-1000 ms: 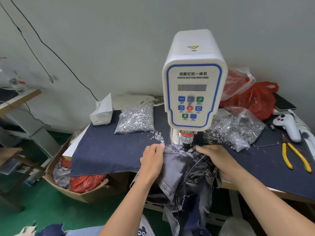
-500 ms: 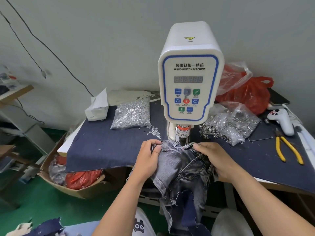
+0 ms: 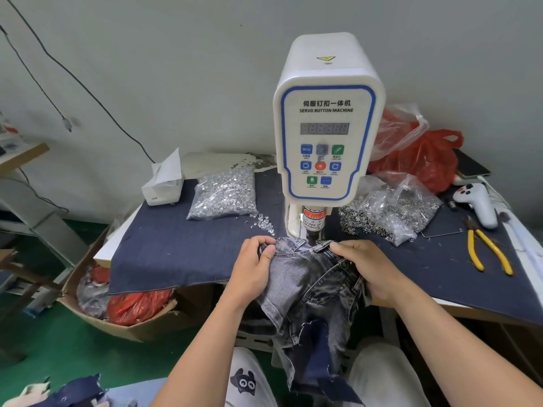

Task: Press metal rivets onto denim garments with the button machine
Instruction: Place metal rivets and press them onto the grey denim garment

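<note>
Denim garment (image 3: 311, 277), grey-washed, lying at the front edge of the worktop (image 3: 176, 254) with its waistband edge drawn under the punch (image 3: 312, 227) of the servo button machine (image 3: 327, 142); the rest hangs off the edge toward the person's lap. Left hand (image 3: 252, 268) pinches the band edge between thumb and curled fingers, just left of the punch. Right hand (image 3: 367, 268) lies over the cloth on the other side, fingers bent and gripping the fabric, fingertips close to the punch. Between the two hands the band appears pulled fairly flat.

Handling, as judged: the cloth is soft and limp, light, and not fragile; it folds and slides readily, and the hanging weight would tend to drag it off the die. Hold is best taken on the stiffer stitched band at both sides of the rivet spot, keeping it taut, with fingers clear of the punch.

Behind the machine, bag of silver rivet parts (image 3: 223, 195) at left, bag of darker ring parts (image 3: 388, 210) at right; yellow-handled pliers (image 3: 487, 251) farther right.
</note>
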Tool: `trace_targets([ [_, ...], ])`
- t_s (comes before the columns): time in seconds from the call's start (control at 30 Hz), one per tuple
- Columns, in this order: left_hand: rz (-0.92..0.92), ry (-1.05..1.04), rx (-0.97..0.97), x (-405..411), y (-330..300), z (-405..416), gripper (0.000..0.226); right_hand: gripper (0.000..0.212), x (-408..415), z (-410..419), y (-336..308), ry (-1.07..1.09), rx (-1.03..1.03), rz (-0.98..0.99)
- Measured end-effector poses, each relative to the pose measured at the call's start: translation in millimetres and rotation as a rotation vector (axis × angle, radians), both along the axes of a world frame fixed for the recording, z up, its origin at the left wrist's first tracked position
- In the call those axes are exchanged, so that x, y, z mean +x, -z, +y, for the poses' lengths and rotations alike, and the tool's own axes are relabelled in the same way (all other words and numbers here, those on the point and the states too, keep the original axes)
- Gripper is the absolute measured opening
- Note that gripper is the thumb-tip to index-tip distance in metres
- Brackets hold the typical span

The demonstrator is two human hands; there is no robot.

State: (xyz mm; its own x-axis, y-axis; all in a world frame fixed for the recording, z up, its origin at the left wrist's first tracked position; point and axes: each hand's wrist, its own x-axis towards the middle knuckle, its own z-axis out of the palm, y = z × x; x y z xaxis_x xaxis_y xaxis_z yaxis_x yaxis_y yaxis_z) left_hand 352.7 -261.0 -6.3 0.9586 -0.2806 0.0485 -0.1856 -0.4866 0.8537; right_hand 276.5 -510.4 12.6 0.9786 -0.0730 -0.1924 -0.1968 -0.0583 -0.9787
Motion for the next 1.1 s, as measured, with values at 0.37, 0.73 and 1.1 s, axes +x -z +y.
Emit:
trace_targets([
  [0.37, 0.020, 0.003, -0.011, 0.4, -1.8, -1.1, 0.018, 0.027, 2.3, 0.4, 3.2, 0.047, 0.019, 0.032],
  [0.73, 0.038, 0.000, -0.024, 1.3, -2.3, -1.5, 0.017, 0.028, 0.5, 3.9, -2.1, 0.079, 0.026, 0.032],
  [1.1, 0.047, -0.001, -0.012, 2.5, -2.1, -1.4, 0.013, 0.027, 2.3, 3.4, 0.6, 0.084, 0.010, 0.015],
])
